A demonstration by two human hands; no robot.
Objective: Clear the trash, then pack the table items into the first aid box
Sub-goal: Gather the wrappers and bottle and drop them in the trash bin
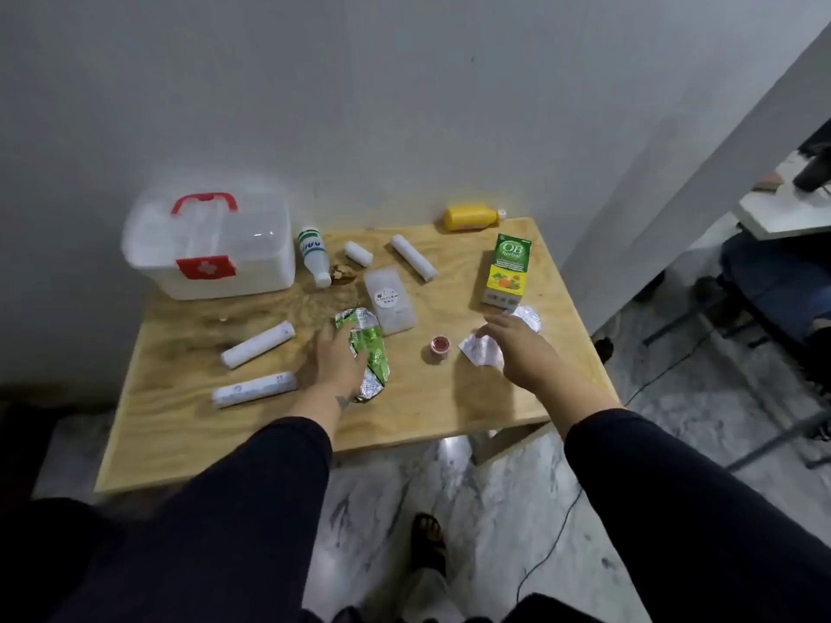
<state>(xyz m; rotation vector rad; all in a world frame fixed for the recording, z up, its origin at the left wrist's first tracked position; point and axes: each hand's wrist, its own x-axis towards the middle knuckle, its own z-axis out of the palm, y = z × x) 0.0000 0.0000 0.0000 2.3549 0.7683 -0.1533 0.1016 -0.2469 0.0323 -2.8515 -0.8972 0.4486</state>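
Note:
A translucent first aid box (211, 254) with a red handle stands shut at the table's back left. My left hand (337, 357) rests against a crumpled green and silver wrapper (368, 353) in the middle of the table, fingers apart. My right hand (512, 348) hovers open over a crumpled silver foil (479, 350), with a second foil piece (528, 317) just beyond it. Several white bandage rolls (258, 344) lie about. A green and yellow medicine carton (506, 272), a white bottle (314, 256), a yellow bottle (472, 218), a clear packet (389, 301) and a small pink jar (440, 344) lie there too.
The wooden table (427, 411) stands against a grey wall. Brown crumbs (341, 272) lie by the white bottle. A chair and cables (764, 308) are on the marble floor to the right. A sandalled foot (429, 541) shows below the table's front edge.

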